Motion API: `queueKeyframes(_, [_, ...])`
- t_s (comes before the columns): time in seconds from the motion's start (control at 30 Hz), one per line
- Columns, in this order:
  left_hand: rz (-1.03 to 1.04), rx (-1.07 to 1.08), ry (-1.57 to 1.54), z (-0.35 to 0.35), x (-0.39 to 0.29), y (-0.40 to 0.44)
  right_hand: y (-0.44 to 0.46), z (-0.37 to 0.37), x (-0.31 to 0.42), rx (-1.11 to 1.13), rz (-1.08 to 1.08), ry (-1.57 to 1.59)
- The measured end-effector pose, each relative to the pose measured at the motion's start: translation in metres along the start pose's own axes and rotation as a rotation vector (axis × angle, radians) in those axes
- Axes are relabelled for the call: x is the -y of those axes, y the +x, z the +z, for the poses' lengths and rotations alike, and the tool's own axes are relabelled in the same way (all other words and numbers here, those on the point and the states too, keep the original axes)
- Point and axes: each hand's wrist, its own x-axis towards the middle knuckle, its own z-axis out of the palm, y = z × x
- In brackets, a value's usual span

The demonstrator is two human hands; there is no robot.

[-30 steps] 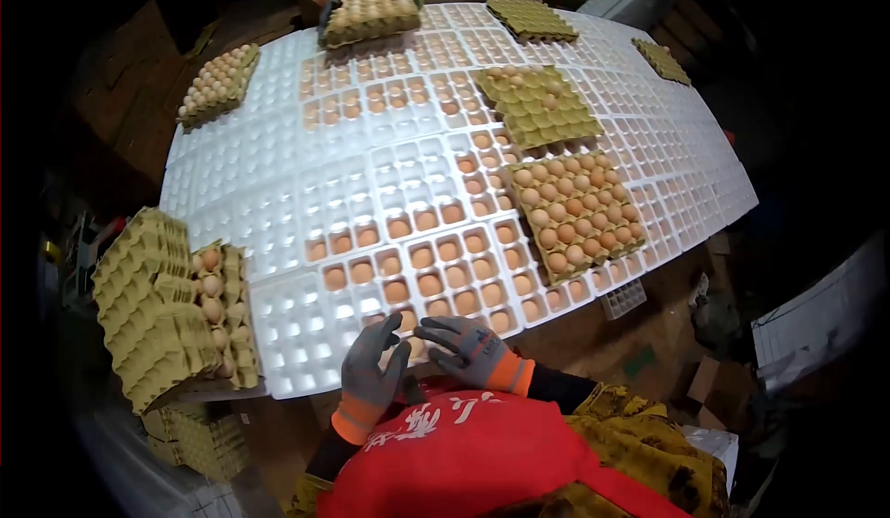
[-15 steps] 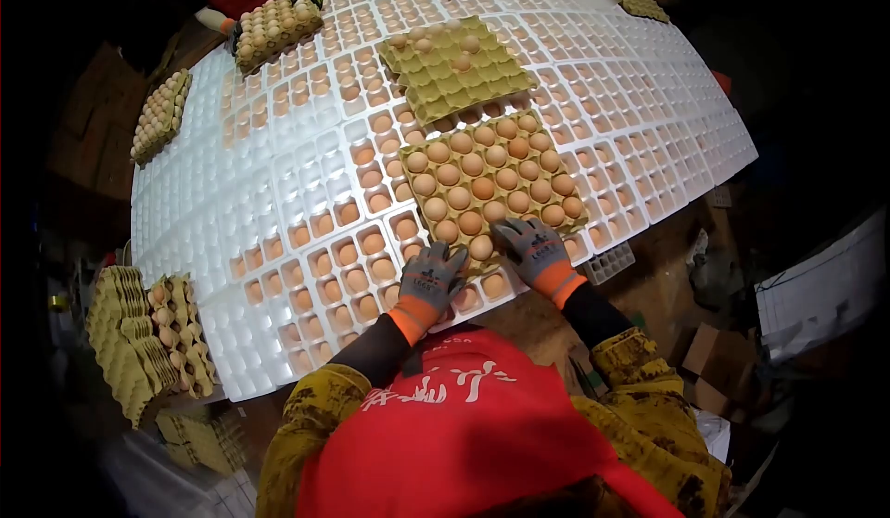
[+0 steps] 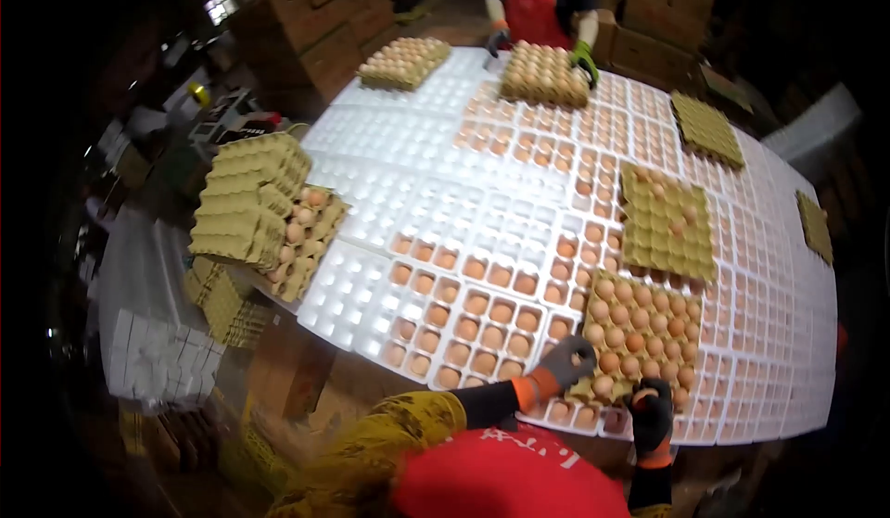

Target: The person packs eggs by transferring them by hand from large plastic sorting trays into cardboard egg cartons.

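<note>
A pulp egg tray [image 3: 577, 391] filled with brown eggs [image 3: 634, 343] lies on the white cell trays near the table's front edge. At its front left corner is my left hand [image 3: 563, 367], in a grey and orange glove, fingers curled round what looks like an egg. My right hand [image 3: 652, 416], gloved alike, bends over the front edge of the tray; a small part of an egg shows between its fingers. Behind the full tray, another pulp tray [image 3: 663, 240] holds only a few eggs.
White cell trays [image 3: 348, 300], partly filled with eggs, cover the table. Stacked pulp trays [image 3: 246, 198] stand at the left corner. Across the table, a person in a red apron [image 3: 536, 12] has gloved hands at a loaded egg tray [image 3: 545, 75]. Cardboard boxes [image 3: 320, 17] rise behind.
My view has swung left, so the table sits further right. Both hands remain at the front of the full tray, but their fingers are now more curled.
</note>
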Motion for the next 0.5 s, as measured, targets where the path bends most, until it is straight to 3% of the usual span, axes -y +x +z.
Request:
queueKeyframes(0.03, [0.164,0.073,0.389,0.008,0.012,0.009,0.002,0.010,-0.001,0.037,-0.012,-0.147])
queueKeyframes(0.07, [0.327,0.113,0.727,0.012,0.017,0.009,0.001,0.027,0.010,0.065,0.018,-0.612])
queueKeyframes(0.1, [0.514,0.100,1.053,0.017,0.022,0.009,-0.003,0.046,0.007,0.130,-0.235,-0.902])
queueKeyframes(0.13, [0.459,0.152,1.147,0.020,0.011,0.008,-0.003,0.060,0.005,0.192,-0.505,-1.177])
queueKeyframes(0.23, [0.357,0.288,1.263,0.019,-0.018,0.016,0.024,0.036,-0.028,0.226,-0.871,-1.821])
queueKeyframes(0.37, [0.405,0.258,1.281,0.017,-0.007,0.023,0.037,0.036,-0.028,0.263,-0.630,-1.760])
queueKeyframes(0.47, [0.429,0.145,0.748,-0.011,0.002,0.022,0.028,0.032,-0.004,0.249,-0.396,-1.161])
queueKeyframes(0.5, [0.054,0.239,0.308,-0.023,-0.006,0.024,0.029,0.030,-0.001,0.151,-0.313,-0.822])
